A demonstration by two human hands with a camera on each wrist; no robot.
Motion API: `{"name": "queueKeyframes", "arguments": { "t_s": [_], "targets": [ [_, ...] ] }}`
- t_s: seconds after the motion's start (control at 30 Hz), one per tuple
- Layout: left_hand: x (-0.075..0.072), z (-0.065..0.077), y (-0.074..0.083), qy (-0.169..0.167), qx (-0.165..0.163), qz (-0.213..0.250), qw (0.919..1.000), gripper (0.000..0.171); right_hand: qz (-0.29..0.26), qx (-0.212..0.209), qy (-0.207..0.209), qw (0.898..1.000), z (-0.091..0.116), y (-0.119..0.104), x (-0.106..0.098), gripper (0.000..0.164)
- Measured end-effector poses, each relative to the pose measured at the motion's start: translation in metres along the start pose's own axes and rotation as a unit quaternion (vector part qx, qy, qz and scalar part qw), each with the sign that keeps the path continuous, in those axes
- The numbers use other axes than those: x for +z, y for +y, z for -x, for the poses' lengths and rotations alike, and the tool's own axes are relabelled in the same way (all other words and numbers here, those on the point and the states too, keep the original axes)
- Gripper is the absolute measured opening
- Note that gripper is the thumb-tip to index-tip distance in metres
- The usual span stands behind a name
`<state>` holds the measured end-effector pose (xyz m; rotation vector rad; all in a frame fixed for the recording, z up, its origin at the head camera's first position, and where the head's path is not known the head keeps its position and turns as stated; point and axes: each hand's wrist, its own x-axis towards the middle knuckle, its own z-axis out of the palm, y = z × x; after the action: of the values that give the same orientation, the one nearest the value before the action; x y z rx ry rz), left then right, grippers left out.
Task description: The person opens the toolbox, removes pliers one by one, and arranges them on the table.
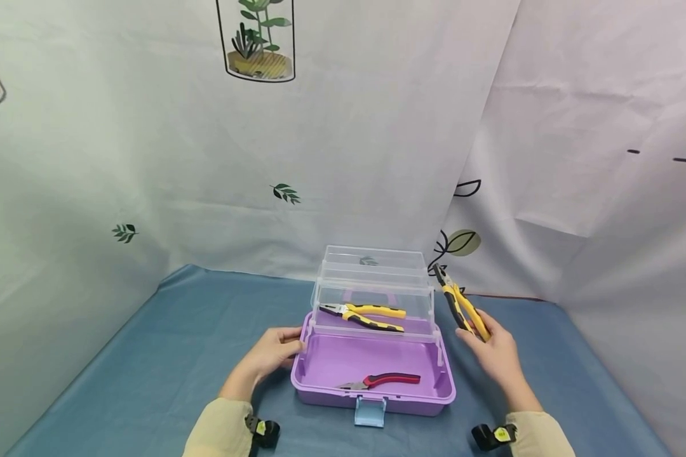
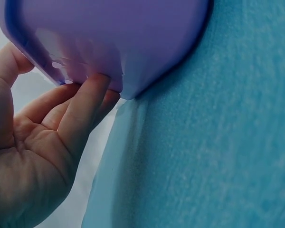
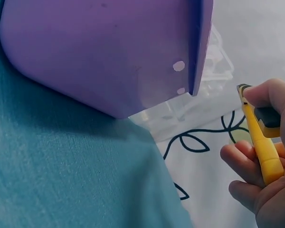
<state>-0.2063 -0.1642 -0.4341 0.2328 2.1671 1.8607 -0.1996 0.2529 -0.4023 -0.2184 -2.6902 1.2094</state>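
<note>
My left hand (image 1: 271,352) grasps the purple toolbox (image 1: 343,355) at its nine o'clock side, thumb at the rim and fingers against the outer wall, as the left wrist view shows. The toolbox sits open on the blue tablecloth (image 1: 206,336), between my two hands. Out at its three o'clock, my right hand (image 1: 497,349) grips a pair of yellow-and-black-handled pliers (image 1: 470,310) by the handles; they are up off the cloth, just beside the box at two o'clock, nose pointing to about eleven.

Toward the box's twelve o'clock rise the clear plastic trays (image 1: 371,274). A second pair of pliers with yellow-and-black grips (image 1: 377,310) lies there, nose to nine and handles to three; whether on the clear plastic or beneath it, I cannot tell. Nearer me, on the purple floor of the box, lie red-and-black-handled pliers (image 1: 391,378), nose also to nine. At six o'clock the pale blue latch (image 1: 369,411) hangs down the front. Beyond the table stands a white curtain (image 1: 377,127) printed with leaves.
</note>
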Motion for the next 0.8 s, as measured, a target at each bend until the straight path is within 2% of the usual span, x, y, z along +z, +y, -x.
{"name": "queueKeyframes", "arguments": {
  "t_s": [0.2, 0.5, 0.8],
  "targets": [
    [0.000, -0.001, 0.000, -0.002, 0.001, 0.001, 1.0000, 0.059, -0.008, 0.008, -0.004, 1.000, 0.004, 0.004, -0.003, 0.081],
    [0.001, -0.001, -0.002, 0.024, -0.011, -0.017, 0.9995, 0.059, -0.009, 0.011, -0.009, 1.000, 0.006, 0.008, -0.005, 0.083],
    [0.000, -0.002, -0.003, 0.012, -0.004, -0.002, 0.9999, 0.060, 0.000, 0.018, -0.003, 1.000, 0.006, 0.011, -0.007, 0.083]
  ]
}}
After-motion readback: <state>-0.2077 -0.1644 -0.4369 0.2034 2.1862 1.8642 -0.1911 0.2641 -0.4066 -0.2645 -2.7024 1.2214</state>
